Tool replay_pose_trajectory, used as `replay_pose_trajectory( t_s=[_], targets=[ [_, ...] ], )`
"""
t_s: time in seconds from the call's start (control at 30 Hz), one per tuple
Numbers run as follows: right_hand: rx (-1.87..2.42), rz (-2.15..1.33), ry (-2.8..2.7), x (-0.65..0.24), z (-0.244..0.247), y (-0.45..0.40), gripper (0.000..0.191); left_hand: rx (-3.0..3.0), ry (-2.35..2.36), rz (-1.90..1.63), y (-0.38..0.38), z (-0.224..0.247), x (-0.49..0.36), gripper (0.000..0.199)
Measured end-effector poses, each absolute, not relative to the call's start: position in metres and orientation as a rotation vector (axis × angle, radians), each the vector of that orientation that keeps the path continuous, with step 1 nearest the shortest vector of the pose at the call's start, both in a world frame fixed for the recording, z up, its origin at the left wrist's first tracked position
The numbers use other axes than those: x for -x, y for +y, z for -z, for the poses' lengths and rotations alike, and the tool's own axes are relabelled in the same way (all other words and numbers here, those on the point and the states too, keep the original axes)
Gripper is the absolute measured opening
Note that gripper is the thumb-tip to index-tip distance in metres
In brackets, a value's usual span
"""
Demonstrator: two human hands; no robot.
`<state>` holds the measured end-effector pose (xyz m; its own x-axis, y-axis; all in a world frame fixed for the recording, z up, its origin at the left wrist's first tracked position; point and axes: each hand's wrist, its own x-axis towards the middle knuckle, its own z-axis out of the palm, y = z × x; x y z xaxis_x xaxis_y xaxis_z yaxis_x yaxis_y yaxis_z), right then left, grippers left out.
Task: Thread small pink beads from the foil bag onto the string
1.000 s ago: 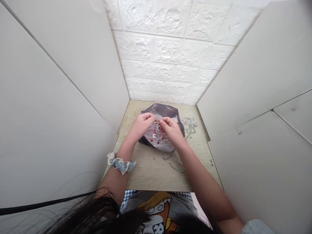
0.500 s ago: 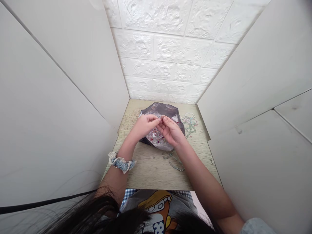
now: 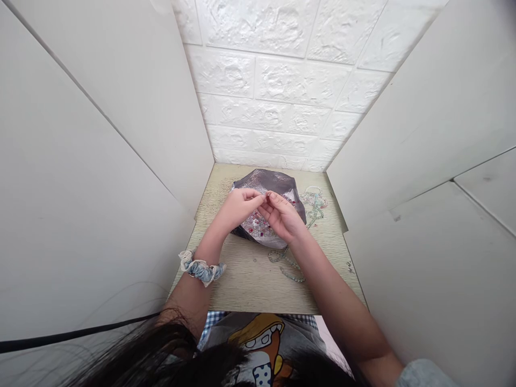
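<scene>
Head view: table (image 3: 237, 295) across the lower middle of the frame, both hands meeting over its far half
Bag: dark, mouth open upward, on the table at the centre of the frame; no clear long axis, as the hands cover part of it
Beads: clear, pink and red, inside the bag (image 3: 276, 180); the patch of beads (image 3: 260, 230) shows just below the joined fingertips in the frame
Left hand (image 3: 241, 204): over the bag's left side, thumb against forefinger, fingertips pointing right
Right hand (image 3: 284, 217): over the bag's right side, thumb and forefinger drawn together, palm partly turned up, tips pointing upper left
Grip: both pinches meet or nearly so at mid-frame; something tiny may sit between them, cannot tell what, nor which hand bears it
Far strand (image 3: 316, 207): right of the bag, loosely tangled, nearer the right hand
Near strand (image 3: 292, 277): below the bag, running toward lower right, beside the right forearm
</scene>
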<state>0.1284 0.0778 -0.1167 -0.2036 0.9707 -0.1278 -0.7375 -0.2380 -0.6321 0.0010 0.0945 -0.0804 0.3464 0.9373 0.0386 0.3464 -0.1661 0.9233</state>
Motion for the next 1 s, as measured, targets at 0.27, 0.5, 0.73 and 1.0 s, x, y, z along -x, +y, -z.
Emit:
replay_pose_trajectory(
  t_s=[0.27,0.5,0.73,1.0],
  targets=[
    [0.654,-1.682,-0.621,-0.127,0.117,0.077,0.010,-1.759,1.168,-0.820,0.094,0.079,-0.001,0.030],
    [0.911,-1.304,-0.901,-0.126,0.116,0.076,0.014,-1.638,1.126,-0.837,0.095,0.079,0.000,0.032],
    [1.141,-0.614,-1.406,-0.132,0.101,0.066,0.015,-1.564,1.094,-0.802,0.092,0.072,0.000,0.031],
    [1.118,-0.529,-1.545,-0.137,0.098,0.067,0.014,-1.442,0.923,-0.683,0.088,0.069,0.001,0.029]
  ],
)
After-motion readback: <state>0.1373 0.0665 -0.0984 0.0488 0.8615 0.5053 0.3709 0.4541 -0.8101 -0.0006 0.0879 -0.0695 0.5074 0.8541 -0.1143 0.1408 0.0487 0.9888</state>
